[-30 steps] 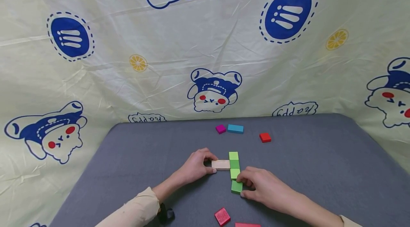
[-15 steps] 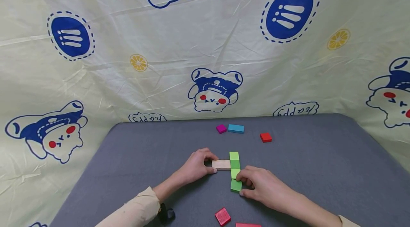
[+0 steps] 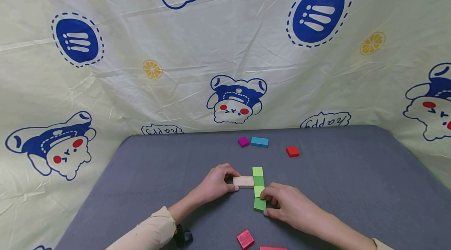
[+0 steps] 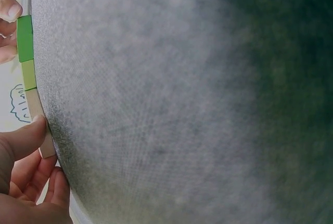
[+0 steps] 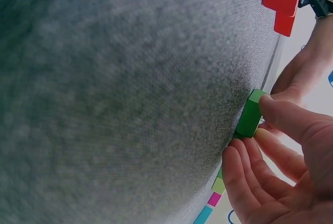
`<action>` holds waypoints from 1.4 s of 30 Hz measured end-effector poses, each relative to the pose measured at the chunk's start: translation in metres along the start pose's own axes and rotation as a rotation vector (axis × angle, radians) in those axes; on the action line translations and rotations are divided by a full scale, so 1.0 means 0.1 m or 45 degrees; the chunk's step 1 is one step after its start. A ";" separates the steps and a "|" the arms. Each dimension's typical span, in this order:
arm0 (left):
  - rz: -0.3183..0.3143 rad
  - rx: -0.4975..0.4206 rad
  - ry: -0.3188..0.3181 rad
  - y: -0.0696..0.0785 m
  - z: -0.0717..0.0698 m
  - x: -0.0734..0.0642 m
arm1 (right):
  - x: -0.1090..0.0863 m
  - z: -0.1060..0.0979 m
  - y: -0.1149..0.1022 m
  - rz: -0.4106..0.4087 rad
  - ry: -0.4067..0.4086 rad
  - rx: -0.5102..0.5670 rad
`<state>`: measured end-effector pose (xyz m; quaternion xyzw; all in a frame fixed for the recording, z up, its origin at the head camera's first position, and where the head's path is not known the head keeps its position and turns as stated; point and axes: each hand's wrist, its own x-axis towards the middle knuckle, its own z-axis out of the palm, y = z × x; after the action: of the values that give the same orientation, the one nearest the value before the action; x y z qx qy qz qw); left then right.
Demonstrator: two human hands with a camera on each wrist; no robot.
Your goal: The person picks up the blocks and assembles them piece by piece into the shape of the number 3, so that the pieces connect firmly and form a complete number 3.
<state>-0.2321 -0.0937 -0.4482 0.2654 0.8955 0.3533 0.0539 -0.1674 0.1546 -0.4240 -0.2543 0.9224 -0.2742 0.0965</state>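
Observation:
A plain wooden block [image 3: 244, 182] lies flat on the grey cloth. My left hand [image 3: 218, 182] pinches its left end between thumb and fingers. Its right end meets a row of light and darker green blocks [image 3: 258, 181] that runs toward me. At the near end of that row is a green block [image 3: 260, 205], slightly askew, which my right hand [image 3: 290, 205] pinches between thumb and fingers. In the right wrist view the thumb presses one end of this green block [image 5: 250, 114]. The left wrist view shows the left thumb on the wooden block [image 4: 34, 104].
Toward the back lie a magenta block [image 3: 243, 142], a blue block [image 3: 260, 142] and a red block [image 3: 293, 151]. Nearer me are a pinkish-red block [image 3: 245, 239] and another red one [image 3: 273, 248], cut off by the frame. A patterned curtain [image 3: 176, 97] hangs behind the table.
The green block in my right hand has shifted slightly away from me and left, closer against the light green one. My left hand and the wooden block have stayed put.

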 end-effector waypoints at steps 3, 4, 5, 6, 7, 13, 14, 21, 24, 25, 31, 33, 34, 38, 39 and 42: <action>0.001 -0.001 0.000 0.01 0.00 0.00 | -0.01 -0.01 0.00 0.010 -0.003 -0.001; 0.001 -0.001 0.000 0.01 0.00 0.00 | -0.01 -0.01 -0.01 0.013 -0.002 -0.002; 0.002 -0.002 0.000 0.01 0.00 0.00 | -0.02 -0.01 -0.01 0.018 0.002 -0.002; 0.003 -0.003 0.000 0.01 0.00 0.00 | -0.02 -0.02 -0.01 0.022 0.007 -0.006; 0.003 -0.002 0.000 0.01 0.00 0.00 | -0.03 -0.02 -0.01 0.023 0.017 -0.010; -0.007 0.001 0.004 0.00 0.00 -0.01 | -0.06 -0.07 0.00 0.032 0.089 -0.042; -0.006 0.001 0.004 0.00 0.00 -0.01 | -0.06 -0.08 0.01 0.041 0.094 -0.044; -0.010 0.007 0.006 0.00 0.00 -0.01 | -0.01 -0.15 0.04 0.022 0.126 -0.013; -0.011 0.005 -0.001 0.00 0.00 -0.01 | 0.02 -0.16 0.07 -0.017 0.136 -0.030; -0.012 0.005 -0.003 0.00 0.00 -0.01 | 0.04 -0.16 0.08 -0.036 0.138 -0.034; -0.016 0.012 -0.005 0.00 0.01 0.00 | 0.11 -0.17 0.13 -0.140 0.123 -0.036; -0.019 0.012 -0.008 0.01 0.01 0.00 | 0.14 -0.18 0.15 -0.166 0.114 -0.041; -0.020 0.011 -0.010 0.01 0.01 0.00 | 0.15 -0.19 0.16 -0.177 0.108 -0.043; -0.013 0.007 -0.009 0.01 0.01 0.00 | 0.21 -0.22 0.18 -0.205 0.077 -0.036; -0.009 0.008 -0.007 0.01 0.01 0.00 | 0.22 -0.23 0.19 -0.205 0.071 -0.034; 0.004 0.006 -0.005 0.01 0.00 0.00 | 0.26 -0.22 0.20 -0.207 0.060 -0.041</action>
<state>-0.2319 -0.0927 -0.4479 0.2678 0.8958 0.3507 0.0544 -0.2046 0.1653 -0.4174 -0.3233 0.9050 -0.2722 0.0481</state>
